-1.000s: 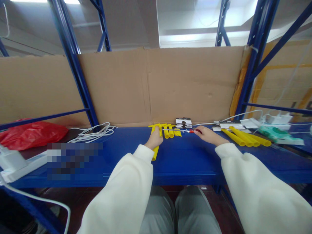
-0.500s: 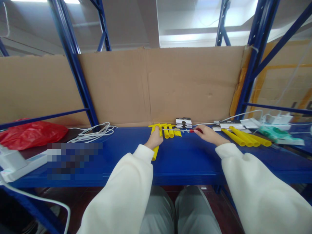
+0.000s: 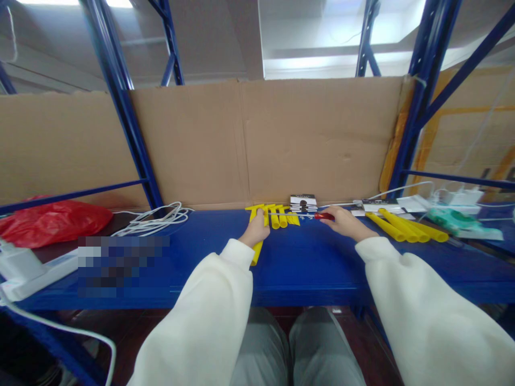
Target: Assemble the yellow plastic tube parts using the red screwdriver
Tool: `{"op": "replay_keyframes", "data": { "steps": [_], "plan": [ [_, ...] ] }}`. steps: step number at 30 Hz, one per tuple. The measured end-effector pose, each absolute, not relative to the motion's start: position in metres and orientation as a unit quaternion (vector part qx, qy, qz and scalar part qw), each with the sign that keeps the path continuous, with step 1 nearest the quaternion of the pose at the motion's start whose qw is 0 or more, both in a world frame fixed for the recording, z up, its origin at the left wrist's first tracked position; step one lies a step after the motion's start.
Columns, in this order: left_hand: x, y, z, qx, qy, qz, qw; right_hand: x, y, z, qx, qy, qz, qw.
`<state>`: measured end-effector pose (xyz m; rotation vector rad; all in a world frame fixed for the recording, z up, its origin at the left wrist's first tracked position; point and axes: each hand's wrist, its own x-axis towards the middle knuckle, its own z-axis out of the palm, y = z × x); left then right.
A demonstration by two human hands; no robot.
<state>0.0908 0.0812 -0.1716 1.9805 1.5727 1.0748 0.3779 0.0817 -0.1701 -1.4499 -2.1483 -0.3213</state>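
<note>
My left hand (image 3: 256, 228) is closed around a yellow plastic tube with a crosspiece at its far end (image 3: 256, 254), whose near end points toward me. My right hand (image 3: 341, 221) grips a screwdriver by its red handle (image 3: 325, 216). The thin metal shaft lies level and runs left to the yellow piece at my left hand; my fingers hide how the tip meets it. Right behind that, several more yellow tubes (image 3: 275, 220) lie side by side. Beyond them is a small stack of black-and-white packets (image 3: 303, 203).
Several loose yellow tubes (image 3: 396, 226) and a green-and-white package (image 3: 462, 222) lie at the right. A coiled white cable (image 3: 161, 219), a red plastic bag (image 3: 60, 220) and a white power strip (image 3: 44, 276) are on the left. A cardboard panel (image 3: 314, 139) closes the back of the blue shelf (image 3: 306, 262).
My right hand has shifted slightly on the screwdriver, and more of the red handle shows now. My left hand and the yellow tube stay nearly where they were.
</note>
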Motion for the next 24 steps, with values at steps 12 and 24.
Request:
{"op": "replay_keyframes", "data": {
  "steps": [12, 24],
  "plan": [
    [0.093, 0.077, -0.17, 0.709, 0.54, 0.399, 0.217, 0.371, 0.071, -0.166, -0.62, -0.747, -0.128, 0.203],
    [0.091, 0.085, -0.175, 0.711, 0.548, 0.393, 0.198, 0.37, 0.071, -0.163, -0.568, -0.782, -0.162, 0.199]
  ]
}}
